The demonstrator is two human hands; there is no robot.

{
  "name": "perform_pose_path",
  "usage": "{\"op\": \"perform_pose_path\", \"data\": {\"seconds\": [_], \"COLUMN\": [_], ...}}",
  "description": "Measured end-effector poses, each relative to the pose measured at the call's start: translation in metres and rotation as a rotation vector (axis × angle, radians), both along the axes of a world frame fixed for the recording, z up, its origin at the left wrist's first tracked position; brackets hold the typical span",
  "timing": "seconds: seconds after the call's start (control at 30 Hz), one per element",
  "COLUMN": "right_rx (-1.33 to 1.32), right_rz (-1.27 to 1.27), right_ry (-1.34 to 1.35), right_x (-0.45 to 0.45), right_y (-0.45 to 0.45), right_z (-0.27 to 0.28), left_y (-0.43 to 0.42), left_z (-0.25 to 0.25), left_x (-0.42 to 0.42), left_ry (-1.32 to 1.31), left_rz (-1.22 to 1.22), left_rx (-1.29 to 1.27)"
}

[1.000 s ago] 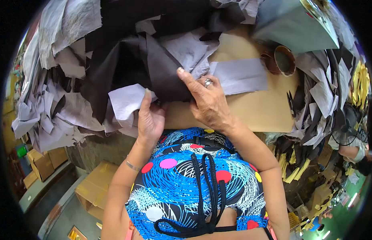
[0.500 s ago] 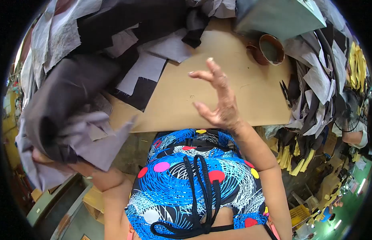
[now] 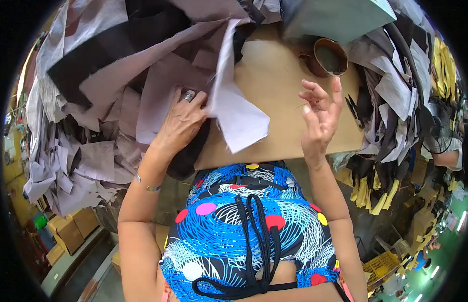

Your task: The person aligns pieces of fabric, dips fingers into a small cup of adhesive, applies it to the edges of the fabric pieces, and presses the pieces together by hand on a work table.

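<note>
My left hand (image 3: 186, 121), with a ring and a bracelet, has its fingers curled on a mauve cloth piece (image 3: 161, 95) at the left of the tan board (image 3: 279, 95). A pale lilac piece (image 3: 241, 118) rises from the fabric just right of that hand, its lower end over the board. Dark fabric (image 3: 128, 45) lies folded beyond. My right hand (image 3: 322, 118) is raised above the board's right part, palm up, fingers apart and slightly bent, holding nothing. Black-handled snips (image 3: 354, 111) lie to its right.
A brown cup (image 3: 329, 58) stands at the board's back right, near a grey-green box (image 3: 339, 20). Cloth scraps (image 3: 395, 90) pile up on the right, with more (image 3: 67, 166) on the left. Beyond are a fan (image 3: 438, 126), cardboard boxes (image 3: 67, 234) and a yellow crate (image 3: 382, 267).
My left hand swung fabric out to the left, then came back over the board's left side with cloth. My right hand left the cloth and moved right, opening.
</note>
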State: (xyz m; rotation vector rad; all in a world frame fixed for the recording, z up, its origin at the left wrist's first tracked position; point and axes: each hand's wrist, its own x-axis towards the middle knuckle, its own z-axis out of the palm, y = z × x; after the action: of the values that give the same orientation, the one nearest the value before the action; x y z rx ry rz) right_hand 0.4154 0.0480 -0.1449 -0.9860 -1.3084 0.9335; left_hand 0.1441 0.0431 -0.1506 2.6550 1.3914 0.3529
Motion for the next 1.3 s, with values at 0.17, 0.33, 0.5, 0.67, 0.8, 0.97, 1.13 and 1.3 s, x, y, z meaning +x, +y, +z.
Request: {"op": "perform_pose_path", "data": {"seconds": [0.17, 0.33, 0.5, 0.67, 0.8, 0.97, 1.13, 1.3], "right_rx": [0.414, 0.124, 0.342, 0.143, 0.055, 0.020, 0.082, 0.173], "right_rz": [0.155, -0.124, -0.246, 0.109, 0.227, 0.217, 0.091, -0.086], "right_ry": [-0.672, -0.557, -0.940, -0.941, -0.858, -0.609, -0.512, -0.374], "right_x": [-0.013, -0.016, 0.013, -0.002, -0.002, -0.004, -0.005, -0.004], "right_y": [-0.010, 0.021, 0.026, -0.004, -0.008, -0.006, 0.032, 0.046], "right_z": [0.008, -0.014, -0.024, -0.021, -0.032, -0.007, 0.012, 0.017], "left_y": [0.001, -0.001, -0.009, -0.007, -0.006, -0.007, 0.000, 0.001], "left_z": [0.004, 0.007, 0.008, 0.009, 0.015, 0.020, 0.016, 0.009], "left_x": [0.011, 0.002, -0.004, 0.001, 0.009, 0.009, -0.007, -0.035], "left_ry": [0.152, 0.168, 0.116, 0.100, 0.162, 0.060, -0.342, -1.045], "left_rz": [0.009, -0.022, 0.007, 0.029, 0.064, 0.023, 0.156, 0.565], "left_rx": [-0.001, -0.029, -0.061, -0.044, -0.087, -0.178, -0.437, -0.735]}}
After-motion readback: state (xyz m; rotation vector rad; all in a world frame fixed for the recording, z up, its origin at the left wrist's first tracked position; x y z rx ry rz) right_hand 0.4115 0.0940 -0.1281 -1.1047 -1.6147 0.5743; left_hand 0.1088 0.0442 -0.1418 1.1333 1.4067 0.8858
